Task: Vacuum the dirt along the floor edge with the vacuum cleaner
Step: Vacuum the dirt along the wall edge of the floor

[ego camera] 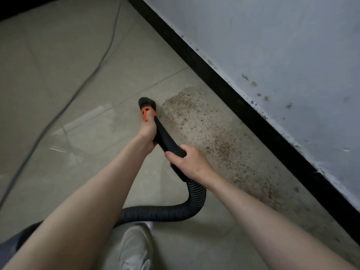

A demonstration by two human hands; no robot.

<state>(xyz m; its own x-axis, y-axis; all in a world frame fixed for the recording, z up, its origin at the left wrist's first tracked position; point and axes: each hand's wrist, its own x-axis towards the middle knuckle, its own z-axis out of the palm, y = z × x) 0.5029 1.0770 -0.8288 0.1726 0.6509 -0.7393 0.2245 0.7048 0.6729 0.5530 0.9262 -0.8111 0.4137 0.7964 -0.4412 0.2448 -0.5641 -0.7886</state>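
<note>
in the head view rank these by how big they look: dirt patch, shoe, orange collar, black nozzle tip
1. dirt patch
2. shoe, though it sits nearer the camera
3. orange collar and black nozzle tip: too alike to rank

The person's two bare forearms reach forward from the bottom of the view, converging toward twelve o'clock. The left hand (147, 131) is furthest out, arm nearly straight, fingers curled round the black wand (167, 139), thumb lying along its orange collar (146, 113). The right hand (190, 160) sits nearer the body, at about four o'clock from the left, knuckles up, fingers wrapped over the wand's rear end. One foot in a pale shoe (136, 248) shows at six o'clock.
</note>
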